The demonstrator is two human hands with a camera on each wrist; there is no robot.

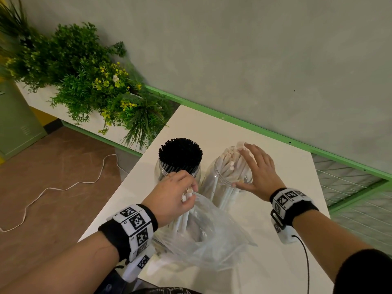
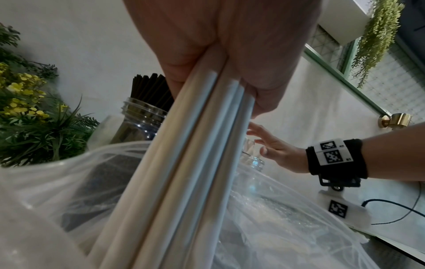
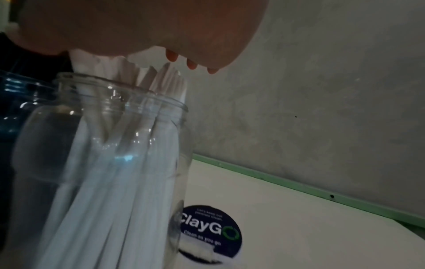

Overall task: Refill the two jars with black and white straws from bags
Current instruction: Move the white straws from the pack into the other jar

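Two clear jars stand side by side on the white table [image 1: 265, 262]. The left jar [image 1: 164, 169] is packed with black straws [image 1: 180, 152]. The right jar [image 1: 214, 183] holds white straws [image 1: 227, 164] that lean loosely. My left hand [image 1: 176, 196] grips a bundle of white straws [image 2: 195, 145], their lower ends still inside a clear plastic bag [image 1: 212, 236] lying in front of the jars. My right hand [image 1: 258, 168] is open with fingers spread over the white-straw jar's mouth, thumb against its rim [image 3: 119, 91], fingertips [image 3: 172, 57] touching the straw tops.
A planter of green plants with yellow flowers [image 1: 95, 81] borders the table's far left corner. A grey wall with a green rail [image 1: 275, 132] runs along the far edge. A round dark sticker [image 3: 211, 231] lies on the table beside the white-straw jar. A white cable [image 1: 63, 187] trails on the floor.
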